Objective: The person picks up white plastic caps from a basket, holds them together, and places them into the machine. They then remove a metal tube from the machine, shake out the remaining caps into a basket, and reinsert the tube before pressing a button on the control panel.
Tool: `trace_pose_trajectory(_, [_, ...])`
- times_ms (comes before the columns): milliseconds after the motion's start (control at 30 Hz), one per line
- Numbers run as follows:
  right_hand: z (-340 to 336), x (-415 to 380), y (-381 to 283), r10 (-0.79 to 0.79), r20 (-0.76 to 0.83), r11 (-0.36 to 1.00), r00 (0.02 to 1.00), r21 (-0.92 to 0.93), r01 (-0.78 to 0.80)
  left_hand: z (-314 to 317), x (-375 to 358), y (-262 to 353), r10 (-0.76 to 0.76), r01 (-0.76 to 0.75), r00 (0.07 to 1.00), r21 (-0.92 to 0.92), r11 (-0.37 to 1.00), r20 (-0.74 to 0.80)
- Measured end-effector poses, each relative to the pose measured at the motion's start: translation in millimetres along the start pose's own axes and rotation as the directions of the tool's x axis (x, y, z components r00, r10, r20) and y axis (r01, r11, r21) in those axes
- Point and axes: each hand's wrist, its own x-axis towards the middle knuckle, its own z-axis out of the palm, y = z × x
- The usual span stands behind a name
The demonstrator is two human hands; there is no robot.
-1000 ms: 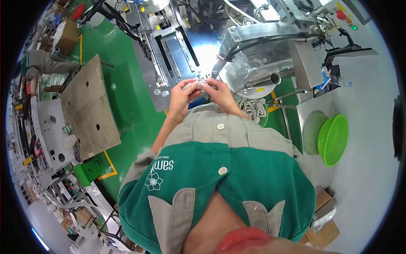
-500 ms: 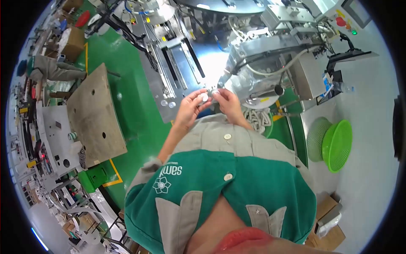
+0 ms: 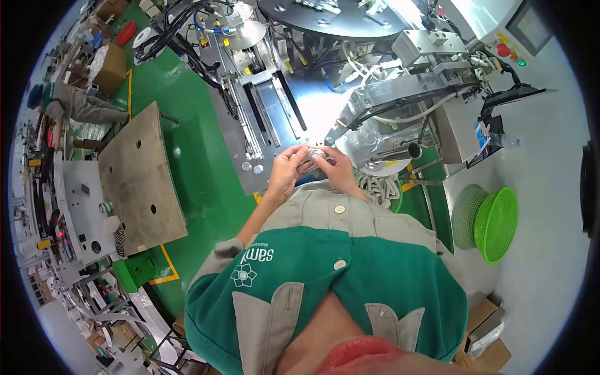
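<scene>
Part (image 3: 317, 153) sits near bench (image 3: 253, 182) edge, pinched by fingertips of left hand (image 3: 285, 175) and right hand (image 3: 338, 174), likely two-handed to steady something small, clear caps (image 3: 258, 169) lying left.

I am looking into a factory production hall. The glossy green floor (image 3: 203, 187) carries a painted yellow marking line (image 3: 130, 87). Ahead of my wearer stands machinery: a grey metal worktop (image 3: 226, 140) fitted with slotted rails, a large dark round disc (image 3: 331, 22), black cables, and a round red button (image 3: 503, 50) beside a lit green one (image 3: 522, 63). Off to the left I see brown cardboard boxes (image 3: 109, 70) and a person in grey trousers (image 3: 94, 107); my wearer has a green-and-beige work shirt (image 3: 400, 265).
</scene>
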Motion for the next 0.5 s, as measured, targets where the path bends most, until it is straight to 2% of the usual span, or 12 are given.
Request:
trace_pose_trajectory(100, [3,8,-15,0.036,-0.022,0.996,0.999,0.086,-0.034,-7,6,5,0.006,-0.002,0.999,-0.095,0.995,0.042])
trace_pose_trajectory(133, [5,10,-17,0.050,-0.002,0.988,0.999,0.150,-0.049,-9,7,7,0.014,-0.011,0.999,-0.078,0.997,0.040])
trace_pose_trajectory(233, [12,20,-23,0.140,0.048,0.982,0.989,0.120,-0.145,-21,18,18,-0.004,0.002,0.999,0.054,0.999,0.041])
trace_pose_trajectory(267, [11,22,-40,0.227,0.141,0.963,0.963,0.116,-0.244,-27,21,20,-0.024,0.019,0.999,0.109,0.994,0.042])
trace_pose_trajectory(367, [22,31,-46,0.285,0.182,0.873,0.941,0.357,-0.333,-37,31,32,-0.066,0.066,0.998,0.109,0.992,-0.005])
trace_pose_trajectory(467, [37,46,-25,0.277,0.125,0.799,0.953,0.521,-0.301,-43,40,44,-0.122,0.138,0.988,-0.182,0.974,0.098])
trace_pose_trajectory(500, [39,51,-22,0.299,0.107,0.790,0.948,0.529,-0.309,-44,42,48,-0.133,0.158,0.983,-0.217,0.963,0.125])
